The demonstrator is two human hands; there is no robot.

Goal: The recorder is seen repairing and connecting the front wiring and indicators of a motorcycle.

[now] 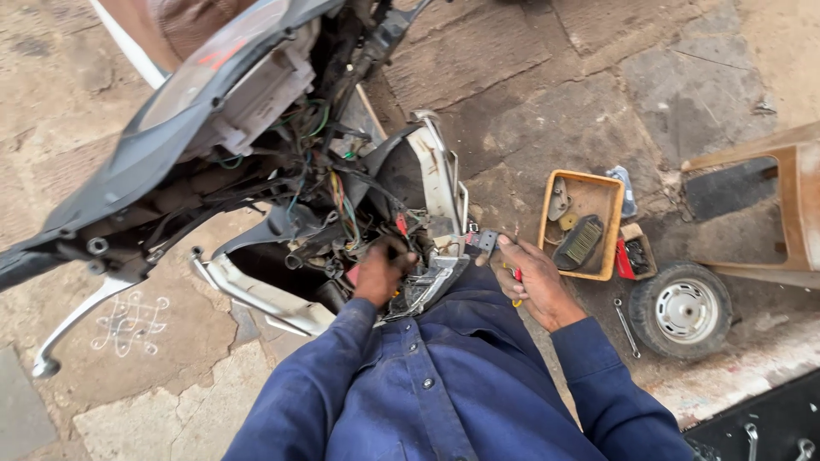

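A scooter's front end stands stripped, with its dark handlebar cover, coloured wiring and a white front panel exposed. My left hand reaches into the cavity behind the panel, fingers closed around something dark among the wires; what it grips is hidden. My right hand rests at the panel's right edge. It holds a tool with a red and yellow handle, and its fingertips touch a small grey connector. Both sleeves are blue.
An orange tray with a brush and small parts lies on the stone floor at right. Beside it are a small box of parts, a spanner, a small wheel and a brown plastic chair. The brake lever juts out at left.
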